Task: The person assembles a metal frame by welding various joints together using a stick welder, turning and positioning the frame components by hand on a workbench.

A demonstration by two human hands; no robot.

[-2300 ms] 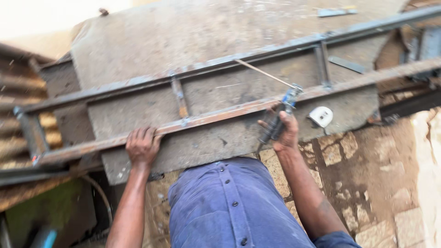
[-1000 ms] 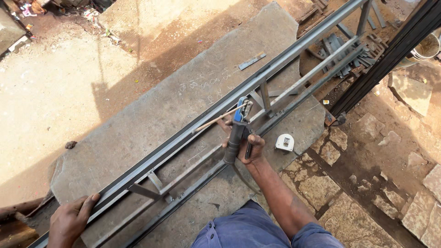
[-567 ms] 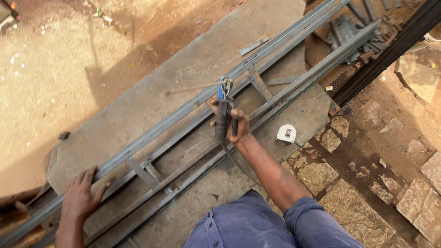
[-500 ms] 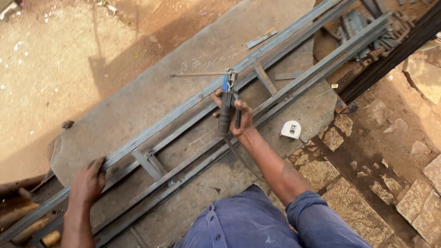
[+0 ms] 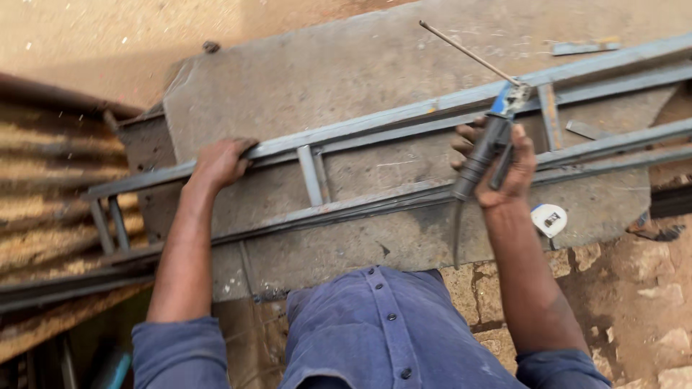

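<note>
So this is mid-weld on a long grey steel frame (image 5: 404, 126), two parallel rails joined by short cross pieces, lying flat on a concrete slab (image 5: 346, 65). The right hand (image 5: 504, 169) is wrapped tight around an electrode holder (image 5: 484, 155), fingers fully closed on the dark grip, with the thin welding rod (image 5: 467, 52) sticking up and away from the knuckles, out past the far rail. No arc showing, so I'd say it's between tacks, getting lined up.

The left hand (image 5: 220, 160) is well off to the side, palm down with fingers curled over the far rail, pressing on it rather than gripping anything loose. Looks like it's just steadying the frame.

A small white tape measure (image 5: 549, 218) sits on the slab just to the outer side of the right wrist, not touching it.

My guess for the next move: the rod tip needs to swing down onto a joint, probably the cross piece (image 5: 549, 115) right by the holder's head, while the left hand keeps the frame from shifting.
</note>
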